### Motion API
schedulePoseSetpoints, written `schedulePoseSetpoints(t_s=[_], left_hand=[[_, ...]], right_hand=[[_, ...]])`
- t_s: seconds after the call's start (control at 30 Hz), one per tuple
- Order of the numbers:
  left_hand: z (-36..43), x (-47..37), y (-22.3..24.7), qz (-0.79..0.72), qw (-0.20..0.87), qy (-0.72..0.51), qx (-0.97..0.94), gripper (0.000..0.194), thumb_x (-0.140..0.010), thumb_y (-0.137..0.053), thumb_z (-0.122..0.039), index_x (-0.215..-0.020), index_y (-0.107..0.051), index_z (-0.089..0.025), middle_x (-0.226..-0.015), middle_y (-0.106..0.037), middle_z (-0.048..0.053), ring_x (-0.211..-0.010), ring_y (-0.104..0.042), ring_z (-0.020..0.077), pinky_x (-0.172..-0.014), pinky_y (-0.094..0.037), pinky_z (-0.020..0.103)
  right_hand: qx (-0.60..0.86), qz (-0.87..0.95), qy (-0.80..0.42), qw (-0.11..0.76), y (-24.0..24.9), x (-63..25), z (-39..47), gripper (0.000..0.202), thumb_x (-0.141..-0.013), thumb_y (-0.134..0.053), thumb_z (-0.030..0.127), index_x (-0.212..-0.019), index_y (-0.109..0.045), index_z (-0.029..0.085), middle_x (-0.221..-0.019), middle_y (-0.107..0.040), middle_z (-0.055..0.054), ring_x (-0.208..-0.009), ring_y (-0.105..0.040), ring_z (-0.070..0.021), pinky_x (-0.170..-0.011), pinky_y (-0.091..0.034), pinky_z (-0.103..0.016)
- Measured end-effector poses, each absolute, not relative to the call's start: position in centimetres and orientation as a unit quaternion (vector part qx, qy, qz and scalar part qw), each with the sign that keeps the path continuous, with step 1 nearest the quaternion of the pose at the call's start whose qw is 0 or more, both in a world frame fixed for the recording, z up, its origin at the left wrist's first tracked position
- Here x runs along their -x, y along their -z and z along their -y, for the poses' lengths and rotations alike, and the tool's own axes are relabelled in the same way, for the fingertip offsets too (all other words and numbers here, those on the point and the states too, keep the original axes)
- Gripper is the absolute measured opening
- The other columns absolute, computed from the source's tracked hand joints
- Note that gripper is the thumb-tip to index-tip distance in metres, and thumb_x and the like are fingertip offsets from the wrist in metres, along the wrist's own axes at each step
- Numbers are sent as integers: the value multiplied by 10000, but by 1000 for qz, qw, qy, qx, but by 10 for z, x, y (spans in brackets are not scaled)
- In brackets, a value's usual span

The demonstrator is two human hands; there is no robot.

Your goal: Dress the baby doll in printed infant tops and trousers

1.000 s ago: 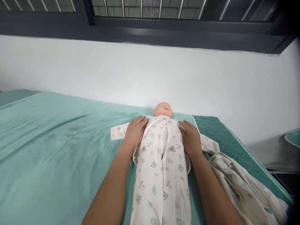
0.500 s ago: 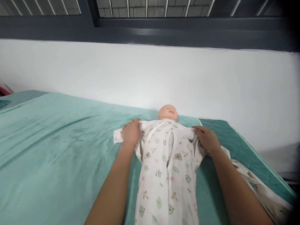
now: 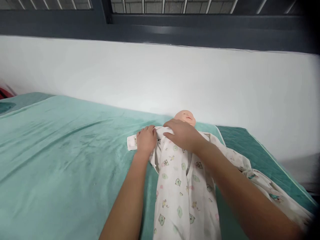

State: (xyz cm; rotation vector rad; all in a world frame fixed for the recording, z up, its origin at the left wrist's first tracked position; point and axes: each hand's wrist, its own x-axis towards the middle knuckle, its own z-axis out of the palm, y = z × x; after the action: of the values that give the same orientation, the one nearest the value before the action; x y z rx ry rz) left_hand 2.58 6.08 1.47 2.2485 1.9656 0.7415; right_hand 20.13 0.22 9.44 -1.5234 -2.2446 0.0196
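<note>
A baby doll (image 3: 185, 116) lies face up near the wall, its head showing above a white patterned baby garment (image 3: 175, 180) spread over its body. My left hand (image 3: 146, 139) is closed on the garment's sleeve at the left shoulder, and the cuff sticks out to its left. Across the doll's upper chest reaches my right hand (image 3: 180, 133), its thumb and fingers apart over the cloth near the left shoulder. The doll's neck and right shoulder are partly hidden behind my right hand and forearm.
A light green sheet (image 3: 62, 160) covers the bed, with a darker green quilted pad (image 3: 232, 138) at the right. Another patterned cloth (image 3: 270, 190) lies at the right. Behind stand a white wall (image 3: 100, 73) and a barred window.
My right hand has let go of the right shoulder of the garment and moved left across the doll's chest. My left hand remains at the left sleeve. The view has shifted slightly.
</note>
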Motion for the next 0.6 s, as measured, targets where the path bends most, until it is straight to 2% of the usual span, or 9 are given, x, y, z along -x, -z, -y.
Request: schedulePoseSetpoints(t_s=[0.1,0.17,0.37,0.47,0.6], left_hand=[[-61,-24,-15,-637,30,-236,-733,330,-986,-340,-290,-1167,-614,-248,-1125,-696,64,-1076,-616,259,-909,-422,403],[-60,-22,-15,-633,28,-232,-739,330,-985,-333,-264,-1152,-616,-243,-1117,-695,68,-1075,-615,252,-903,-422,390],[-57,-20,-16,-625,21,-211,-751,336,-957,-361,-199,-1165,-621,-236,-1109,-690,87,-1064,-619,259,-898,-427,391],[-55,-19,-18,-633,31,-218,-743,350,-967,-357,-217,-1204,-613,-252,-1128,-687,86,-1085,-617,250,-911,-428,382],[-54,-14,-19,-637,43,-255,-726,390,-981,-320,-224,-1263,-582,-285,-1140,-686,68,-1074,-625,235,-890,-438,358]], right_hand=[[548,836,-1,-6,-100,-164,-39,299,-928,-479,317,-1162,-604,179,-1169,-645,-128,-1044,-616,-279,-816,-486,-390],[546,836,-9,-52,-96,-150,-59,303,-883,-550,330,-1127,-616,162,-1156,-646,-154,-1045,-617,-301,-780,-485,-377],[537,837,-57,-94,-82,-143,-78,347,-841,-619,427,-1096,-618,191,-979,-721,-105,-825,-676,-248,-657,-462,-309],[533,839,-58,-94,-85,-149,-74,331,-876,-586,462,-1095,-633,218,-980,-724,-89,-851,-673,-244,-665,-449,-300],[525,845,-62,-78,-97,-164,-67,351,-941,-499,461,-1244,-595,312,-1023,-708,-51,-859,-665,-218,-661,-424,-281]])
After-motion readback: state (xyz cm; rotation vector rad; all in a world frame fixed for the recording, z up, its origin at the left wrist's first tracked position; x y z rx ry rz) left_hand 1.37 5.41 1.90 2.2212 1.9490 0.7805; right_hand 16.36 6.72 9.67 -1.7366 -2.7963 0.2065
